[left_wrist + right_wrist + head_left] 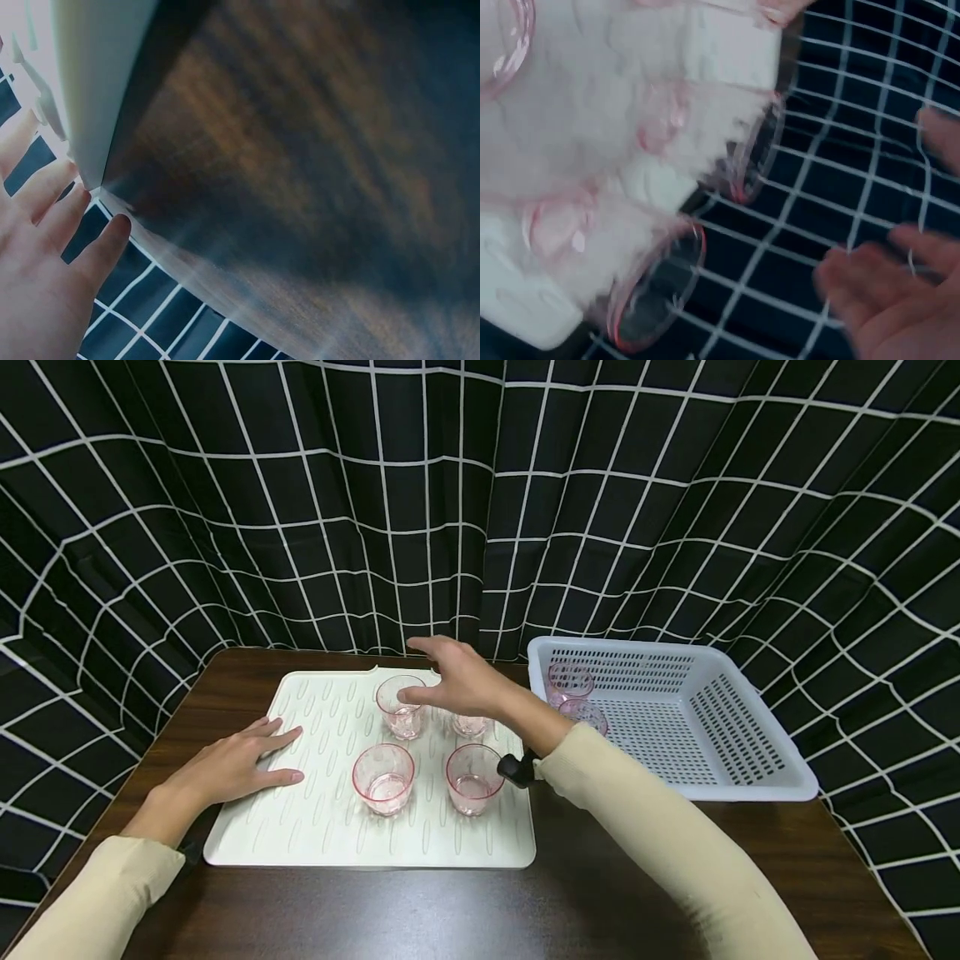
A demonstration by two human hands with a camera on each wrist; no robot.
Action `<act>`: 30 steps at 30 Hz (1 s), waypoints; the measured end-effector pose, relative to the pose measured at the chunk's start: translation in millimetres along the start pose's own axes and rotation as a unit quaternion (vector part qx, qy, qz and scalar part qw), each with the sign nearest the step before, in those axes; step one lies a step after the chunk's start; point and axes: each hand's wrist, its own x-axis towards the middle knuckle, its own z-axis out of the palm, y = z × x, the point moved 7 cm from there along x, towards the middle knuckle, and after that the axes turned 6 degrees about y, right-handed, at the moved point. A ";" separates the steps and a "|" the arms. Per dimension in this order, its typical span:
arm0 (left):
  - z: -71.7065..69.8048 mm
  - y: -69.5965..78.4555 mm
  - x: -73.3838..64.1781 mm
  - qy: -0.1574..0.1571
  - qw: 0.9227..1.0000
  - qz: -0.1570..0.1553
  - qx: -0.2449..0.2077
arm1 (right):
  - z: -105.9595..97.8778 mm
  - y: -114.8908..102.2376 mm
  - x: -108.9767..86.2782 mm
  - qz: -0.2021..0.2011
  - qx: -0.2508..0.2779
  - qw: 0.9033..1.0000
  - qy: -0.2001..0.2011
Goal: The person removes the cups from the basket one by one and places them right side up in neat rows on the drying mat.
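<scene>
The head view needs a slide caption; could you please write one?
Left hand on a white draining tray, right hand hovering near pink-rimmed glasses.

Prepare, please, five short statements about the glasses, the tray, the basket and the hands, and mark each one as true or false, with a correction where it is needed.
1. Four pink-rimmed glasses stand on the white tray. True.
2. The right hand is gripping a glass. False: it holds nothing, and the right wrist view shows a gap between it and the nearby glasses.
3. The left hand is at the left side of the tray in the head view. True.
4. The basket is empty. False: two glasses are in it, at its left end in the head view.
5. The dark curtain has white grid lines. True.
</scene>
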 end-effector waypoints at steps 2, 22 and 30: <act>-0.2 0.2 0.4 -0.001 1.000 0.000 0.000 | -15.3 -3.7 -5.3 -0.035 0.039 0.999 0.015; 0.0 0.1 1.2 -0.001 1.000 0.000 -0.001 | -82.9 80.6 -78.0 0.010 0.088 0.996 -0.021; 0.7 -0.3 1.0 0.001 1.000 -0.002 0.002 | -89.3 131.3 -111.0 0.057 0.074 0.995 -0.038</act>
